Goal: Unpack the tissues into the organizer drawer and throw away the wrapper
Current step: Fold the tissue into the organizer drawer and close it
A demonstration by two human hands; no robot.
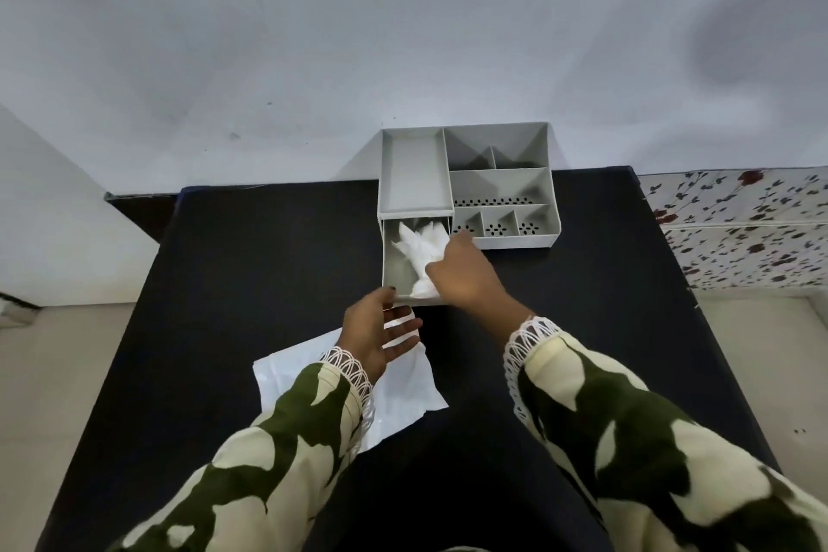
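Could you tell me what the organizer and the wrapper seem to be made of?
The organizer looks like matte grey moulded plastic: thin uniform walls, punched holes. The wrapper looks like thin glossy white plastic film, creased and lying flat on the table.

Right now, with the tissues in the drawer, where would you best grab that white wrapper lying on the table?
Probably by the wrapper's far right corner, coming from above with the left hand, which hovers open over it. The wrapper lies flat and limp on the black table, so a pinch at a bare edge should lift it; the sleeve covers its near side.
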